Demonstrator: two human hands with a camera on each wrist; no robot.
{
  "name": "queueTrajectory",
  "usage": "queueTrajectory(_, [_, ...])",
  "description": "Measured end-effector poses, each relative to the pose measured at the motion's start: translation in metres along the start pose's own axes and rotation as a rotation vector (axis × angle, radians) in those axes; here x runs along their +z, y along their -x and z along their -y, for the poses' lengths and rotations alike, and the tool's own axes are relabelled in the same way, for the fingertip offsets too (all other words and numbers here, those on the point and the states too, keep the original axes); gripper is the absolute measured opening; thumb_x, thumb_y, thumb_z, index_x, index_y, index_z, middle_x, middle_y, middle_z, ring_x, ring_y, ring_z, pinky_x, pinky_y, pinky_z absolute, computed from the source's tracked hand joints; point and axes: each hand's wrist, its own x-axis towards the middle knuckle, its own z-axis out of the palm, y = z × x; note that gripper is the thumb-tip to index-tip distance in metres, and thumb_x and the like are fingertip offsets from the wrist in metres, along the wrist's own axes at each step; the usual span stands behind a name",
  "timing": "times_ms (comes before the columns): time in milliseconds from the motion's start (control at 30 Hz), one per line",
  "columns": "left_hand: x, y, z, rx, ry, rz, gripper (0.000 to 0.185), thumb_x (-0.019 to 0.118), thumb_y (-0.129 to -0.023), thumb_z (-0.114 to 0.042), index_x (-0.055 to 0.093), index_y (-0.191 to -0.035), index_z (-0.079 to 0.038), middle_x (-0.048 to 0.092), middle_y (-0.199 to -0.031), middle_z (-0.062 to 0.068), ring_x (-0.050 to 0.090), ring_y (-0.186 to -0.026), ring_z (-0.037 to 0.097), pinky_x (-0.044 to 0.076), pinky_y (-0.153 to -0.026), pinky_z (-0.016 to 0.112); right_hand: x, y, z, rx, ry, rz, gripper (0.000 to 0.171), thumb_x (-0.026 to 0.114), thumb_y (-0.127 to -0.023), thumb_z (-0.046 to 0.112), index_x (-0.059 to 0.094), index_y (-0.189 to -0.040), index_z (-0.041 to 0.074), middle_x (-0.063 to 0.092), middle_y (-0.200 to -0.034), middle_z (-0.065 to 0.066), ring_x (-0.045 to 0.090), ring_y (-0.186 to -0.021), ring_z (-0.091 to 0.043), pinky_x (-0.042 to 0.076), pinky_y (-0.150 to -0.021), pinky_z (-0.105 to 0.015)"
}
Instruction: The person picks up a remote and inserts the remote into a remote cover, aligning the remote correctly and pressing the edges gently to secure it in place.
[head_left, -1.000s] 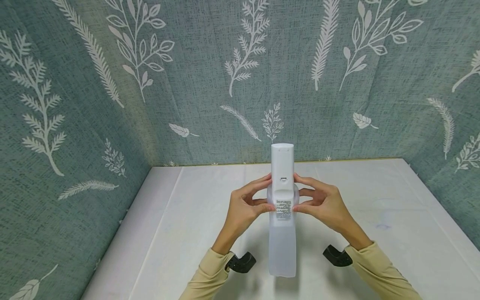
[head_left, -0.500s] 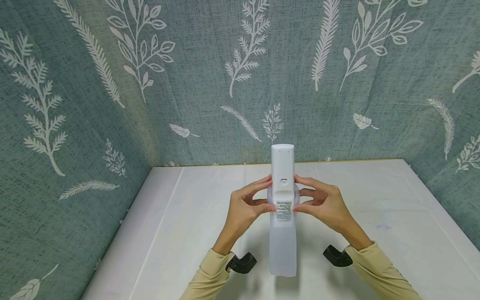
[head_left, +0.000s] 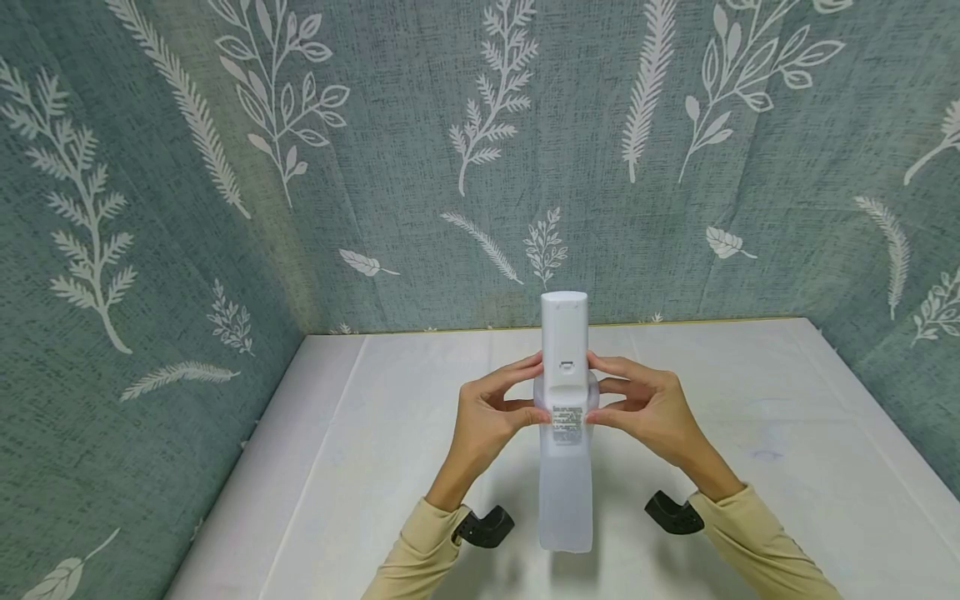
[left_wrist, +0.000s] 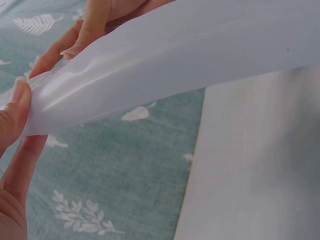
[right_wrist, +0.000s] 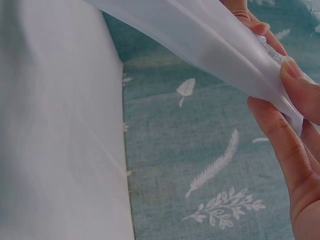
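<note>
In the head view a long white remote-shaped device (head_left: 565,333) stands upright between both hands, with a small slot and a printed label (head_left: 567,425) facing me. Its lower part is inside a frosted plastic sleeve (head_left: 566,500), which hangs below the hands and bulges at its mouth. My left hand (head_left: 487,412) pinches the left edge at label height, thumb in front and fingers behind. From the right, my right hand (head_left: 645,408) pinches the opposite edge likewise. Both wrist views show the smooth sleeve (left_wrist: 140,60) between thumb and fingers; the device's far side is hidden.
A white-covered table (head_left: 360,467) lies below the hands. Green leaf-patterned cloth (head_left: 405,167) rises behind it and along both sides. Black wrist mounts (head_left: 486,527) stick out from the beige sleeve cuffs above the table.
The device's top, slot and label have shifted slightly down, while the lower end of the plastic sleeve stays nearly where it was. Both hands keep their grip, almost still.
</note>
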Motion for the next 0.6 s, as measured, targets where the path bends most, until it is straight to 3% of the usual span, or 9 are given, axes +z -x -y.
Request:
queueTrajectory(267, [0.0003, 0.0010, -0.0017, -0.005, 0.006, 0.009, 0.053, 0.075, -0.069, 0.014, 0.061, -0.120, 0.007, 0.056, -0.130, 0.015, 0.055, -0.117, 0.031, 0.056, -0.079, 0.044, 0.0008, 0.0005, -0.0005, -0.005, 0.028, -0.008, 0.063, 0.075, -0.071, -0.014, 0.050, -0.129, -0.009, 0.057, -0.130, -0.001, 0.065, -0.101, -0.020, 0.057, -0.075, -0.037])
queueTrajectory(600, [-0.0065, -0.0014, -0.0060, -0.073, -0.001, 0.152, 0.079, 0.072, -0.075, 0.014, 0.041, -0.144, -0.011, 0.038, -0.147, 0.006, 0.048, -0.124, 0.029, 0.053, -0.087, 0.041, 0.0013, -0.0015, 0.0046, 0.009, 0.109, 0.069, 0.081, 0.074, -0.072, -0.015, 0.038, -0.142, 0.001, 0.038, -0.144, -0.016, 0.063, -0.104, -0.021, 0.058, -0.071, -0.041])
